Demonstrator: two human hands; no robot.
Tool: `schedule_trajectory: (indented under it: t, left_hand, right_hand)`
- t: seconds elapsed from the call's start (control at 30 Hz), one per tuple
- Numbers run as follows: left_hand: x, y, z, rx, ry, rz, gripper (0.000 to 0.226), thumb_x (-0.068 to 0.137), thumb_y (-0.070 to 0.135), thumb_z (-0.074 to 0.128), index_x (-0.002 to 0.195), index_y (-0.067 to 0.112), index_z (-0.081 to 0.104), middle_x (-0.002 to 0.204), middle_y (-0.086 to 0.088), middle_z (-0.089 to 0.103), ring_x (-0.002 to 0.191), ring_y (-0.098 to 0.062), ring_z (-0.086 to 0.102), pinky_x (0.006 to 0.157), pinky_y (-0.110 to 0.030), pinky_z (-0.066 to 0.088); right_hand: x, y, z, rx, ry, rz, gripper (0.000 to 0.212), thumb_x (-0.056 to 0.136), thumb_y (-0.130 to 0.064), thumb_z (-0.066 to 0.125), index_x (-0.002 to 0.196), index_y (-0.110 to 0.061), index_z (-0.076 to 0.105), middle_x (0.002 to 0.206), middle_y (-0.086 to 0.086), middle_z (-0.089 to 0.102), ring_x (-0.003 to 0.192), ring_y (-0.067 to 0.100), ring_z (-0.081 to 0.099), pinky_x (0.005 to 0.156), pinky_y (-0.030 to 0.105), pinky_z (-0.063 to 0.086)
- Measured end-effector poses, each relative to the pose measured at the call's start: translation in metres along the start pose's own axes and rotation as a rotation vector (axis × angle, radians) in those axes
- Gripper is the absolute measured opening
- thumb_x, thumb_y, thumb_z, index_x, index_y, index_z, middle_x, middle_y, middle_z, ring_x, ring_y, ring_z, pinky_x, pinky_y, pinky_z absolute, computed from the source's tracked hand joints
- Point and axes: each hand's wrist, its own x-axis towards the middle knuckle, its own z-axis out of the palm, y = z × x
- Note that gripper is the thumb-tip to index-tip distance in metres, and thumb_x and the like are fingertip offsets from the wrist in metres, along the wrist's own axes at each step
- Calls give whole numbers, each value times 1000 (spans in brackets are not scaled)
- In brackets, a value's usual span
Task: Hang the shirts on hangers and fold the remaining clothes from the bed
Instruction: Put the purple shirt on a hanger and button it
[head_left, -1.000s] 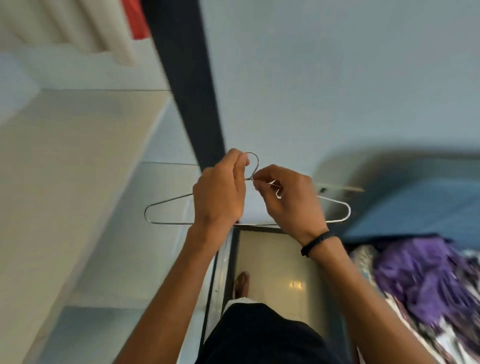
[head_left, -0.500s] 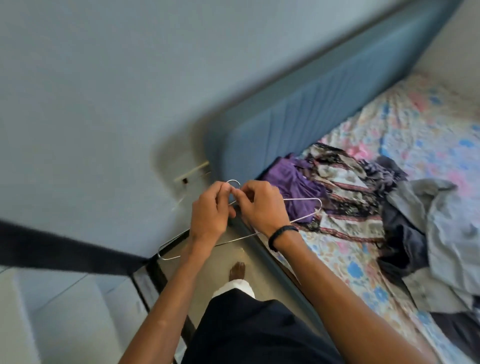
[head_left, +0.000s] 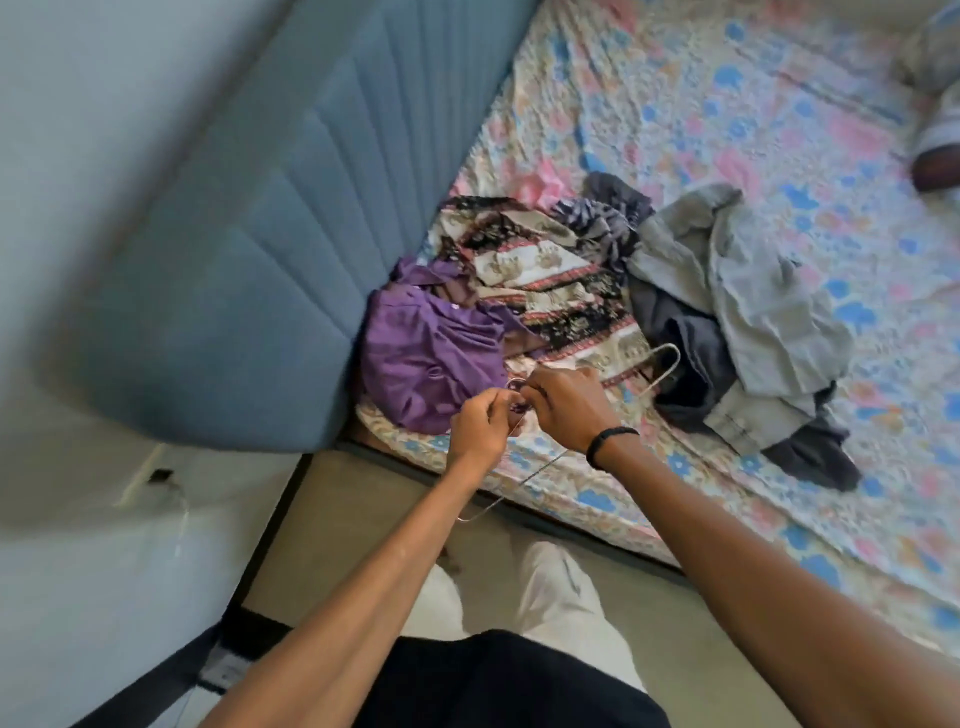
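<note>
1. Two hands meet on one wire hanger (head_left: 655, 370), which I see held in the air over the near edge of the bed (head_left: 779, 130), its hook up between the two hands and its body slanting from lower left to upper right.
2. My left hand (head_left: 480, 428) has its fingertips pressed together in a pinch at the hook and neck of the hanger; the hanger's lower corner pokes out below that wrist, over the floor (head_left: 363, 519).
3. My right hand (head_left: 566, 410) is curled, its fingertips pinching the same neck from the other side, touching or almost touching the left fingertips. A black wristband (head_left: 608, 444) circles that wrist. The hanger's far corner shows beyond the knuckles.
4. Just behind the hands lies a crumpled purple shirt (head_left: 431, 353), pushed up against the blue padded headboard (head_left: 249, 249).
5. Beside it, to the right, lies a patterned garment (head_left: 540, 280) in black, cream and pink, and further right a grey shirt (head_left: 737, 291) heaped over dark clothing (head_left: 691, 364). All of it is unfolded and overlapping.
6. The pile rests on a floral sheet (head_left: 753, 93) in pink and blue that covers the bed.
7. At the bottom I see a dark top and pale trousers, standing close to the bed's edge.
</note>
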Motion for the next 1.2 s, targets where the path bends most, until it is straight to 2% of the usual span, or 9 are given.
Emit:
schedule_trajectory:
  t: [0.17,0.27,0.47,0.6,0.67,0.8,0.87,1.03,1.2]
  left_hand:
    - [61,16,119,-77,-250,-288,28,111,24,40,105,13,65,91,-7,74,71,-18,70,54,-18,49]
    - [90,22,191,-66,-357,-401,27,108,29,43,110,13,64,91,-7,78,77,-21,75,58,-26,47]
    - [147,71,330,38,-479,-319,25,109,26,45,118,13,64,96,-11,76,70,-17,68,43,-17,45]
    - [179,76,360,224,-588,-179,28,102,41,54,124,25,61,103,-7,75,87,-22,74,71,-29,60]
    - [193,70,344,352,-529,-66,29,97,43,56,123,30,62,104,-3,74,98,-24,71,88,-38,58]
    - [218,41,253,472,-207,42,20,102,24,54,117,24,67,105,4,70,93,-17,66,70,-25,48]
    - [230,19,196,590,-44,133,21,102,20,52,115,21,68,108,1,72,98,-21,64,75,-29,45]
    - [250,-18,56,1111,173,256,29,95,34,59,123,29,64,124,2,63,119,-26,51,104,-47,39]
    - [264,-32,-44,1296,45,103,59,90,46,69,141,29,46,132,-8,57,127,-31,52,114,-52,30]
  right_hand:
    - [17,127,11,-188,-153,61,20,106,-26,49,90,-21,60,89,4,69,90,31,64,87,43,32]
    - [17,200,7,-316,-218,21,14,101,-22,55,88,-24,55,87,1,67,95,29,64,91,42,32]
    - [36,360,-28,-517,-317,-18,14,98,-25,54,97,-25,68,99,-2,74,105,26,64,99,41,37]
    - [38,430,-27,-551,-251,-27,7,89,-19,71,90,-25,74,87,-2,73,97,28,65,106,50,37]
    - [41,444,-17,-547,-200,-17,7,83,-19,74,84,-25,73,79,-2,69,86,28,64,101,50,37]
    - [48,420,0,-373,50,-111,14,87,-18,69,100,-15,71,97,10,65,90,35,58,89,50,45]
    - [55,398,7,-277,138,-252,23,87,-9,62,107,-8,72,102,15,64,91,37,57,86,52,49]
    - [112,321,48,-142,59,-287,18,96,-17,62,108,-6,70,103,13,65,91,37,60,76,48,53]
    - [187,183,89,196,-67,-94,22,99,-35,64,107,-15,69,97,4,63,87,27,61,70,40,55]
